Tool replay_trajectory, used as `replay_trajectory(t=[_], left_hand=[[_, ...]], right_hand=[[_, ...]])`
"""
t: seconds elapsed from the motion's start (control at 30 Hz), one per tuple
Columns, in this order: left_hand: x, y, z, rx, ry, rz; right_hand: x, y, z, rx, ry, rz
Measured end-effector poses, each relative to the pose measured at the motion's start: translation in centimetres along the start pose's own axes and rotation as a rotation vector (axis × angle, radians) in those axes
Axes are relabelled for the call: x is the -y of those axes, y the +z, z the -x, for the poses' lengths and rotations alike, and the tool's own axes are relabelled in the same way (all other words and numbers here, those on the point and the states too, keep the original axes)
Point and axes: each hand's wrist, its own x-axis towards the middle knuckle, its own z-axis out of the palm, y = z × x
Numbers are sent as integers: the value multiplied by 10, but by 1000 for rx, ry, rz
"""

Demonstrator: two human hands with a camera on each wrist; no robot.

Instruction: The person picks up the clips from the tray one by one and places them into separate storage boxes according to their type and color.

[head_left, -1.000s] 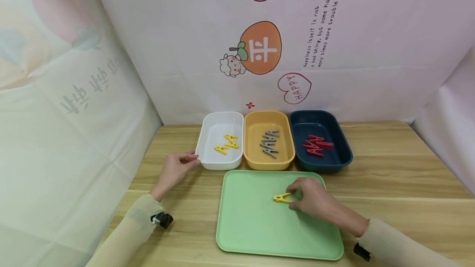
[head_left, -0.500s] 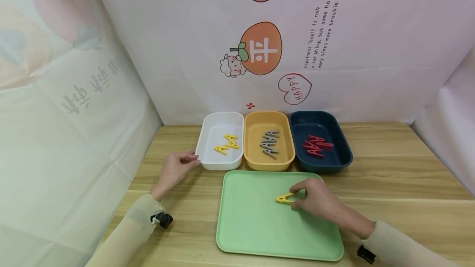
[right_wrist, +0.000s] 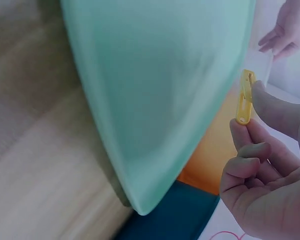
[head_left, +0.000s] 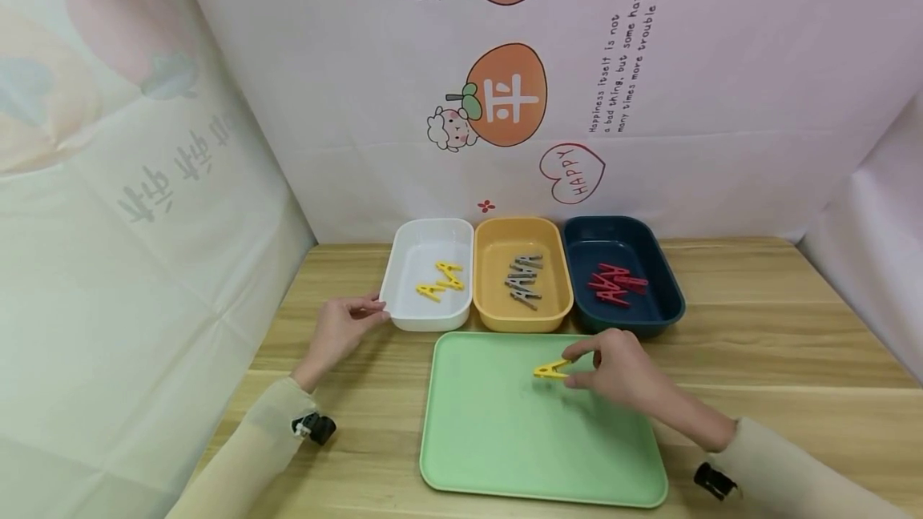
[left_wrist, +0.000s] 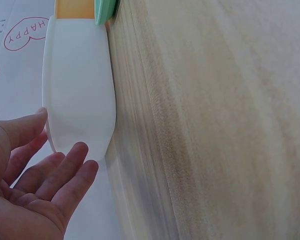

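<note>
In the head view, my right hand (head_left: 618, 367) pinches the splayed handle ends of a yellow clothespin (head_left: 550, 371), close over the upper right of a green tray (head_left: 497, 439). The right wrist view shows this clothespin (right_wrist: 245, 97) between thumb and fingertips, the other fingers curled. My left hand (head_left: 348, 331) holds the near left corner of a white bin (head_left: 433, 319), which has three yellow clothespins (head_left: 441, 283) in it. Seen from the left wrist, the thumb is at the bin's rim (left_wrist: 49, 75) and the other fingers lie against its corner.
A mustard-yellow bin (head_left: 522, 323) with several grey clothespins (head_left: 524, 280) stands right of the white one. Beside it is a dark blue bin (head_left: 659, 311) with several red clothespins (head_left: 614, 285). A printed cloth (head_left: 360, 142) hangs behind the wooden table (head_left: 779, 327).
My right hand has lifted the yellow clothespin slightly off the green tray and shifted a little toward the bins. The left hand and the bins have stayed in place.
</note>
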Motion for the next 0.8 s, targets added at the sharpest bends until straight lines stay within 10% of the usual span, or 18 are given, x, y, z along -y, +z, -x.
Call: replay_trajectory(t=[0.8], left_hand=[[2, 1, -2, -4, 3, 6]], right_hand=[[24, -38, -41, -87, -97, -39]])
